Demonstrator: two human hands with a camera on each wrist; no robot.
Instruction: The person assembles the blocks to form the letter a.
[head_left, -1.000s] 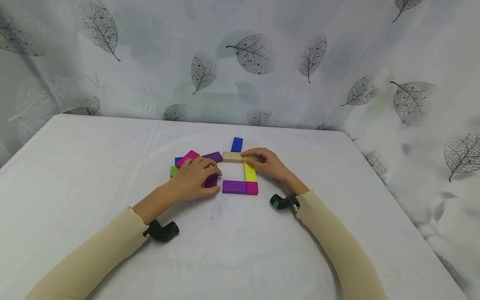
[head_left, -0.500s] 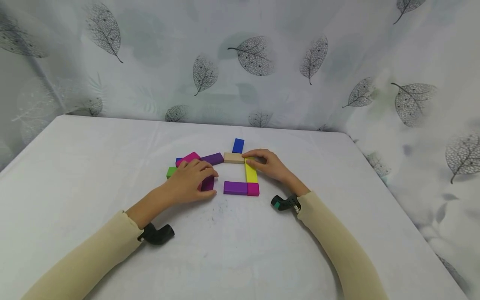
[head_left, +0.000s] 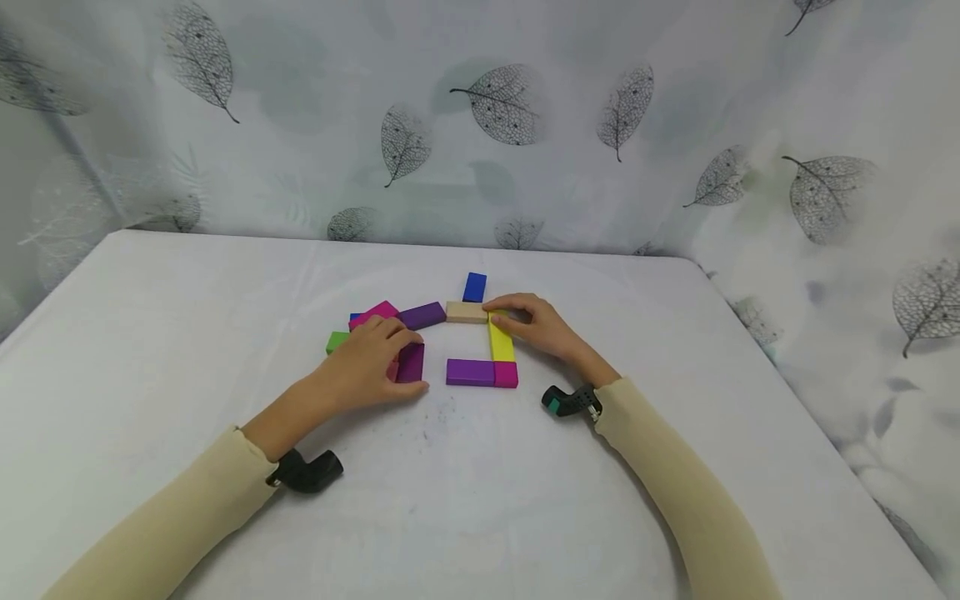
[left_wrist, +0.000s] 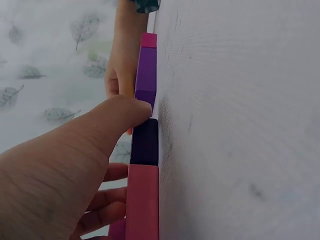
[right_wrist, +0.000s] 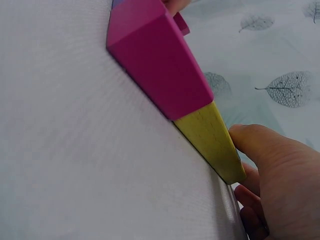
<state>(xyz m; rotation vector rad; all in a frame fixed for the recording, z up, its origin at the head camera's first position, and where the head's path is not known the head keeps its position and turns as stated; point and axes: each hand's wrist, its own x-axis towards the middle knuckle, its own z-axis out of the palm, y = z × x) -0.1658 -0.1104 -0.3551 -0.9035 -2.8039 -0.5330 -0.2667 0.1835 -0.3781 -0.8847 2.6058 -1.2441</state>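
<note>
Head view: left hand (head_left: 366,367), fingers curled round a purple block (head_left: 411,363); right hand (head_left: 547,332), fingers pinching a yellow block (head_left: 501,343).

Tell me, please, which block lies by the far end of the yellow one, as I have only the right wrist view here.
Observer: In the head view, a tan block lies there, just left of the yellow block and by the fingertips of the right hand.

Operator: Thank you; would you kindly say whether anything lies beyond the tan one?

Observer: Yes, a blue block lies on its far side.

Operator: And does the near row, past the magenta block in my view, run on unbroken?

Observer: No, there is a gap between the purple block and the dark purple block at the left hand.
</note>
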